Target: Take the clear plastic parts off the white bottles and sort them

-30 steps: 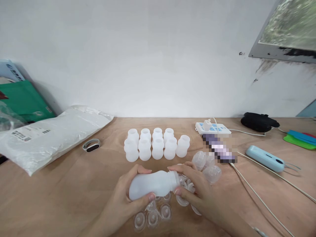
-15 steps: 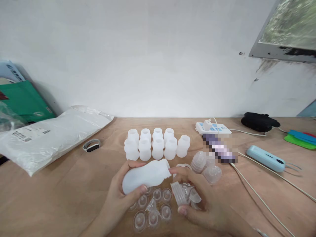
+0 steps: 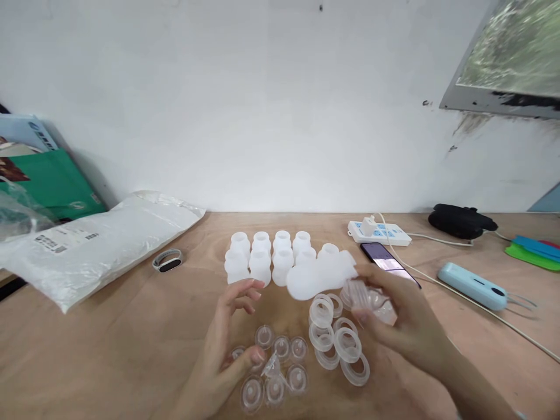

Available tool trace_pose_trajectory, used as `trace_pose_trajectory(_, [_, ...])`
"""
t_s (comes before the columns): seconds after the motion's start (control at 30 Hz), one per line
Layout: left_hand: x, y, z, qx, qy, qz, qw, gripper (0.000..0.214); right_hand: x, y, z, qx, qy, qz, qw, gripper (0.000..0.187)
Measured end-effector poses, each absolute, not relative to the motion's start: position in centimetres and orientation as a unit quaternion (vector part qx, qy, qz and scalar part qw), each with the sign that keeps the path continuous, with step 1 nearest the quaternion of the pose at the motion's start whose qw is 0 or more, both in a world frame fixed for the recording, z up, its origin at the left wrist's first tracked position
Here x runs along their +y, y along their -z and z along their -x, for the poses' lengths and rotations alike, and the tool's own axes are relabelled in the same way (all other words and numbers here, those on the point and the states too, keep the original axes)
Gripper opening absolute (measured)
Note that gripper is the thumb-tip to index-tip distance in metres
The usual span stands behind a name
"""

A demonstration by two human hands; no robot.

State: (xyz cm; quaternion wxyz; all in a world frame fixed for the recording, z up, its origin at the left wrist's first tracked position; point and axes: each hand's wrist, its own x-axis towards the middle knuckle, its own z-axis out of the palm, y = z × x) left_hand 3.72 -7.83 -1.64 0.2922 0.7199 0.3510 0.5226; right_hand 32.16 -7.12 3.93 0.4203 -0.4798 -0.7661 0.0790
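My right hand (image 3: 389,309) has its index finger at the neck of a white translucent baby bottle (image 3: 317,275), which lies tilted in the air with its neck to the right. Between the thumb and fingers of this hand are also clear ribbed plastic parts (image 3: 365,294), blurred and partly hidden. My left hand (image 3: 231,338) is open with its fingers apart, holding nothing. Beneath and beside it lie several clear bottle nipples (image 3: 281,348). Several translucent screw rings (image 3: 347,344) lie in a loose pile between the hands.
Several white bottles (image 3: 260,262) stand upright in rows beyond my hands. To the right are a phone (image 3: 387,261), a power strip (image 3: 387,234), cables, a light blue device (image 3: 472,286) and a black case (image 3: 461,220). On the left lie a wristband (image 3: 168,261) and a white plastic parcel (image 3: 109,239).
The bottle has left my left hand and moved right and away with my right hand. My left hand has opened. The ring pile shows more fully.
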Motion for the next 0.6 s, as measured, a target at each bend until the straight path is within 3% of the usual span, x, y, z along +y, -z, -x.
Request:
trace_pose_trajectory(0.2, [-8.0, 1.7, -3.5, 0.344, -0.531, -0.726, 0.269, 0.048, -5.2, -8.3, -33.5, -0.792, -0.065, 0.570, 0.210, 0.019])
trace_pose_trajectory(0.6, [-8.2, 1.7, -3.3, 0.346, -0.521, -0.737, 0.256, 0.043, -1.6, -7.0, -31.1, -0.821, 0.020, 0.569, 0.037, 0.015])
